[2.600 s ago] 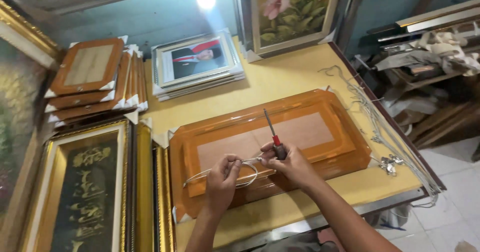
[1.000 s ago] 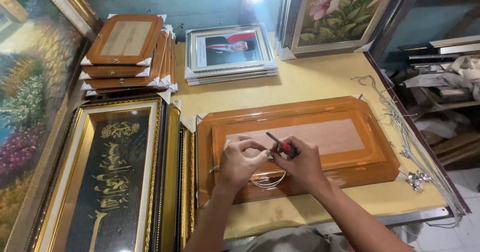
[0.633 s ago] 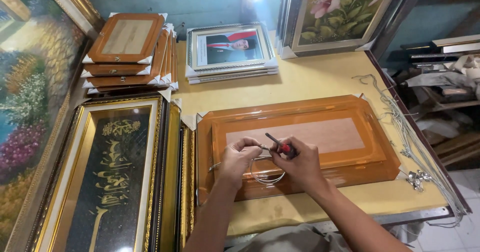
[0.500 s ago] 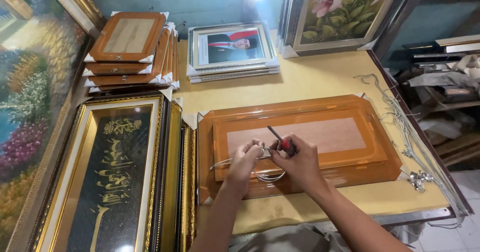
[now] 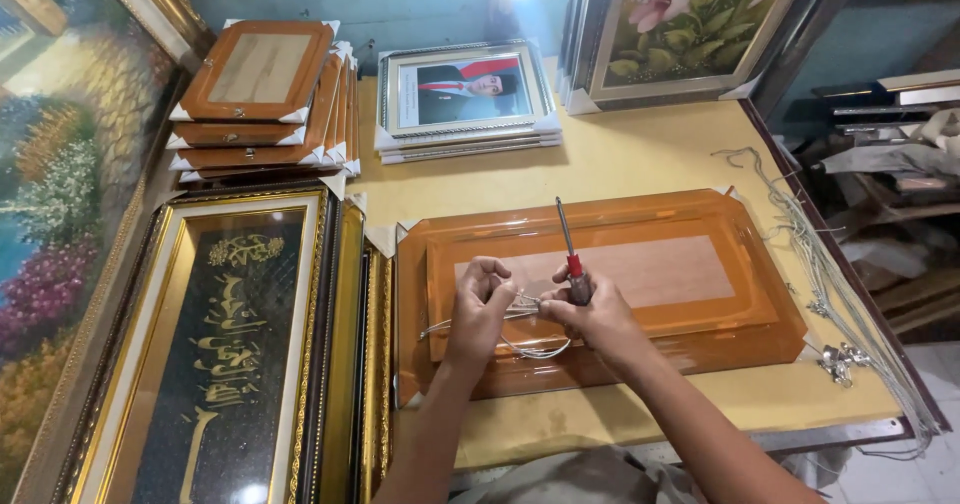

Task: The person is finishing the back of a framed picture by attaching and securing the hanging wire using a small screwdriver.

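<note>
Near the tabletop's front edge, the left hand (image 5: 480, 304) pinches hanging wire (image 5: 520, 334) over an orange picture frame (image 5: 600, 284) lying face down. The right hand (image 5: 598, 314) grips a red-handled screwdriver (image 5: 570, 254) and the wire; keeping it taut helps.

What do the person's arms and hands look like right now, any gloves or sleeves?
Both forearms are bare to the frame edge, with no sleeves showing. The left hand and right hand wear no gloves; no rings, watch or bands can be made out.
</note>
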